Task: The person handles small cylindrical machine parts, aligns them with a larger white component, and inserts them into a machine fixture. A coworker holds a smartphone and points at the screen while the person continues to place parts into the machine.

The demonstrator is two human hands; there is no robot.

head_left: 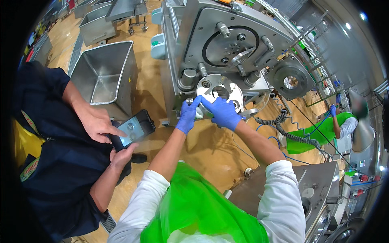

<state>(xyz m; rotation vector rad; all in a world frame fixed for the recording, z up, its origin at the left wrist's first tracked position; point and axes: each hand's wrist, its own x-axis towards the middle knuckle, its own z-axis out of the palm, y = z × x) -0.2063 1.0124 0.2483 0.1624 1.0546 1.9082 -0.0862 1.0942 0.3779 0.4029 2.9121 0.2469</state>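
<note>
In front of the machine, both my blue-gloved hands grip a shiny round metal disc [234,91] with several holes and a round fitting set in it. My left hand [187,116] is closed at its near left edge, and my right hand [224,114] is closed at the near side, close to the centre. The two hands nearly meet at the index fingers; the fingertips under the disc are hidden. Just beyond the disc is the machine's steel face [198,44], with a dark ring, bolts and protruding pins. I cannot tell whether the disc touches the machine.
At my left a person in dark clothes taps a phone [131,129]. Steel tub carts [121,73] stand beyond. A round steel flange [291,77] is at the machine's right, near coiled hoses [279,118]. A co-worker in a green apron [302,139] works farther right. Steel equipment [279,182] is near my right arm.
</note>
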